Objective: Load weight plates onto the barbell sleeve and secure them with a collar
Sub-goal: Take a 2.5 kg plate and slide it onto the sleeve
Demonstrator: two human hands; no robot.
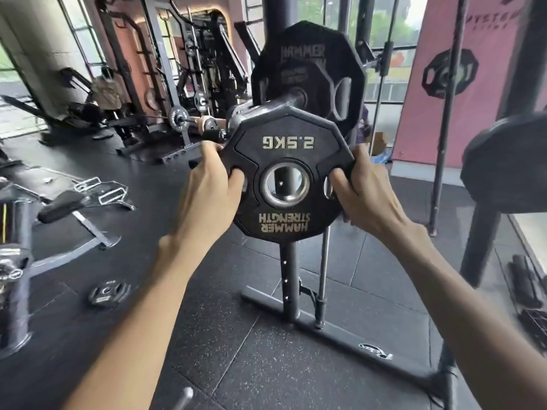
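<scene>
Just in front of the barbell sleeve (266, 106), a person is holding a black Hammer Strength 2.5 kg plate (287, 161) upright in both hands, its face turned toward the camera and its lettering reading upside down. The left hand (211, 184) is gripping the plate's left edge, the thumb hooking into the left grip slot while the fingers are curling round behind the rim. The right hand (364, 187) is gripping the right edge the same way, thumb tucked into the right slot. The plate's steel-ringed centre hole is sitting lower than the sleeve's chrome end, so the plate is not yet on the bar; its top edge is overlapping the sleeve tip in the view.

Farther along the sleeve, a medium plate (299, 81) is sitting against a larger twelve-sided plate (307, 39), both already loaded. Behind the held plate, a black rack upright (290, 276) is showing through the hole and running down to a base bar (325, 329) on the speckled rubber floor (236, 365). Well to the left, a small plate (109, 292) is lying flat on that floor.
</scene>
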